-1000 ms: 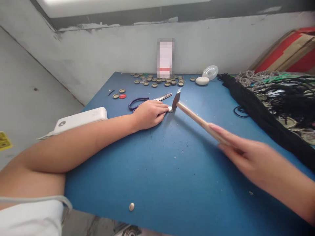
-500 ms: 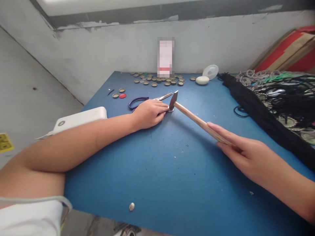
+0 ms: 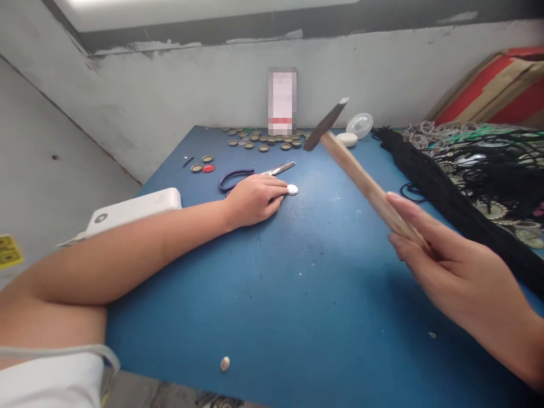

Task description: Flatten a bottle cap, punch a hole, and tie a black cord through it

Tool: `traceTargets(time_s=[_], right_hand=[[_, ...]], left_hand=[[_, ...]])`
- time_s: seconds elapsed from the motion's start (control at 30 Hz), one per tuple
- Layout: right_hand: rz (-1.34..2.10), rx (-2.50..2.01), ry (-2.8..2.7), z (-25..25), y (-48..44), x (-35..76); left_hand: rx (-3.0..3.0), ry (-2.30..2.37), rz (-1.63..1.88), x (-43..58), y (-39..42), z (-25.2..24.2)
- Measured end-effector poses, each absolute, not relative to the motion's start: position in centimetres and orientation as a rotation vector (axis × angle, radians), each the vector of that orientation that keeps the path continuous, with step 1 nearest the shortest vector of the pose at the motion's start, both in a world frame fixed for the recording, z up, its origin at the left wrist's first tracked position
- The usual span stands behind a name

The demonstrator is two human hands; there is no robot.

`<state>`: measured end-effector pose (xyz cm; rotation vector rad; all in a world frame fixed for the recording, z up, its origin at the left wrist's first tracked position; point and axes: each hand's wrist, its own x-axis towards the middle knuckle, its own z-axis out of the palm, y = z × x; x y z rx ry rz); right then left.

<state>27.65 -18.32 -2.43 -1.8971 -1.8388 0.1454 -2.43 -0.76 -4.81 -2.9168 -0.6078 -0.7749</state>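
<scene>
My right hand [image 3: 450, 255] is wrapped round the wooden handle of a hammer [image 3: 365, 181]. The hammer is raised above the table, its dark metal head up and to the left of the hand. Low on the table, my left hand [image 3: 257, 198] rests with its fingertips steadying a silvery bottle cap [image 3: 293, 190] by its left edge. The cap lies flat, and fingers cover part of its rim. Just behind my left hand lies a pair of scissors [image 3: 278, 169] with dark blue handles, partly hidden by the hand.
Several bottle caps [image 3: 263, 148] are scattered along the back, below a blurred upright phone-like object [image 3: 282, 102]. A red disc [image 3: 208, 169] and a white power bank [image 3: 136, 209] are at left. Black cords [image 3: 446, 192] heap at right. A small shell-like piece [image 3: 225, 364] sits near the front edge.
My right hand has lifted the hammer up and away from the bottle cap, uncovering the cap's top. The left hand stays at the cap.
</scene>
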Motion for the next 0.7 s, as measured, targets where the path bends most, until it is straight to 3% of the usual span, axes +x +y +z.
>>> traceTargets(time_s=[0.23, 0.53, 0.7], right_hand=[[0.500, -1.935, -1.916, -3.0, -17.5, 27.8], [0.255, -1.923, -1.613, -2.2, -18.4, 27.4], [0.533, -1.969, -1.884, -2.8, -17.4, 27.6]], left_hand=[[-2.905, -0.593, -0.784, -2.4, -0.7, -4.8], [-2.917, -0.591, -0.779, -2.3, -0.6, -5.0], [-2.920, -0.596, -0.777, -2.4, -0.7, -5.0]])
